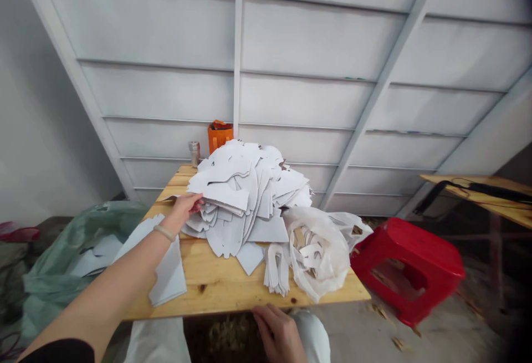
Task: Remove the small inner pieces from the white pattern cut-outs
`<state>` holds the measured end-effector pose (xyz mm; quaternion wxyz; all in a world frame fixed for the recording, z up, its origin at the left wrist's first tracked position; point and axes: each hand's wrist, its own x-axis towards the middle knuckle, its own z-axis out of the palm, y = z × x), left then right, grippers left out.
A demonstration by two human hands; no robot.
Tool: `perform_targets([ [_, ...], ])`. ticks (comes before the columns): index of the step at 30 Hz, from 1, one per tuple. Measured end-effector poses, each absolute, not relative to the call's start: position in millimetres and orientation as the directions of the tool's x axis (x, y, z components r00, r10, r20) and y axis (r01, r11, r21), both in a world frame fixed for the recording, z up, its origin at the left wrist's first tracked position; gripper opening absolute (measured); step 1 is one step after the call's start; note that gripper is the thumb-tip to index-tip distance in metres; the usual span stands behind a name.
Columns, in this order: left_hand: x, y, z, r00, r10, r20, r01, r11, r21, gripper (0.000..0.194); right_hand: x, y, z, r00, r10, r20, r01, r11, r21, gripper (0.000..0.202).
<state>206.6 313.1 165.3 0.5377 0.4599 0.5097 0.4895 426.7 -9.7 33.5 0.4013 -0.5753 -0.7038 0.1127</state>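
My left hand (192, 206) reaches to the left side of a big heap of white cut pieces (260, 183), its fingers closed on the edge of a white piece (222, 194). Below my left forearm, a stack of white pieces (171, 274) lies on the wooden table (220, 285). My right hand (279, 330) is near the table's front edge, above my lap, with its fingers bent; whether it holds anything is hidden. A bundle of curved white strips (277, 269) stands beside a clear plastic bag (332, 266) with more strips inside.
Behind the heap are an orange bag (219, 137) and a clear jar (194, 153). A green plastic bag (54, 263) with white pieces is at the left. A red stool (432, 252) lies to the right, near another wooden table (482, 194).
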Motion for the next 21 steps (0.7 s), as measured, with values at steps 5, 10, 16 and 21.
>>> perform_targets([
  [5,220.2,295.3,203.0,0.056,0.991,0.125,-0.279,-0.105,0.955,0.025,411.6,-9.3,36.5,0.099,0.868,0.487,0.642,0.318,-0.698,0.028],
  [10,187.1,247.2,241.7,0.088,0.971,0.223,-0.454,-0.160,0.876,0.022,407.6,5.8,58.5,0.391,0.692,0.606,0.607,0.301,-0.735,0.028],
  [16,140.8,184.9,206.6,0.316,0.949,-0.010,-0.177,0.069,0.982,0.023,422.1,19.0,86.6,0.546,0.759,0.355,0.224,0.275,-0.935,0.050],
  [21,142.3,172.7,125.3,0.402,0.912,-0.074,0.240,-0.027,0.970,0.020,411.6,16.4,67.9,0.315,0.933,0.177,0.173,0.127,-0.977,0.062],
])
